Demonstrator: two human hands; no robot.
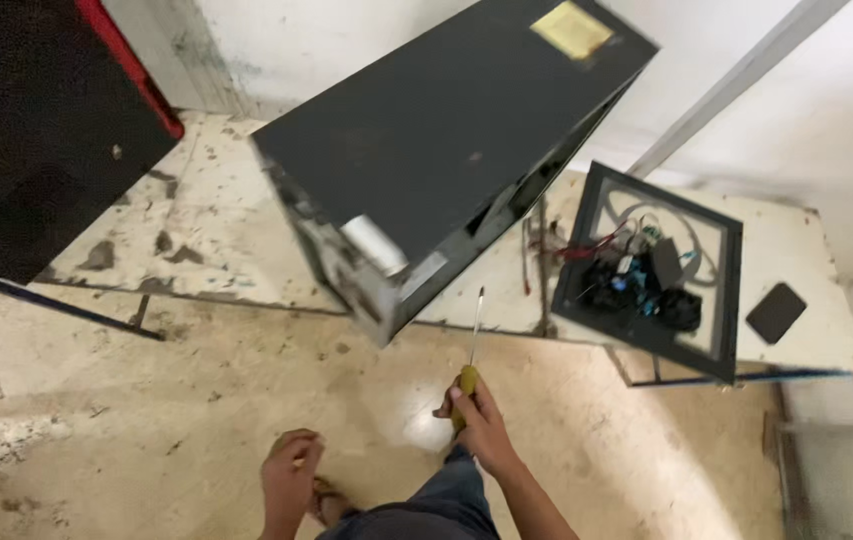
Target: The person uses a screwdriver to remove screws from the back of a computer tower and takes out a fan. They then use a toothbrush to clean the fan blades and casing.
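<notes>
My right hand [477,422] grips a screwdriver [470,356] by its yellow handle, shaft pointing up toward the table edge. Just above the tip stands a large dark metal case [446,140], tilted on the worn white table [206,230]. My left hand [290,474] hangs lower left with its fingers curled, holding nothing. To the right of the case leans a black frame panel [646,270] with tangled wires and dark parts behind it.
A big black box with a red edge [36,130] stands at the far left. A small dark flat square [775,312] lies on the table's right end. A grey bar [736,80] leans against the wall. My feet are on a beige concrete floor [146,420].
</notes>
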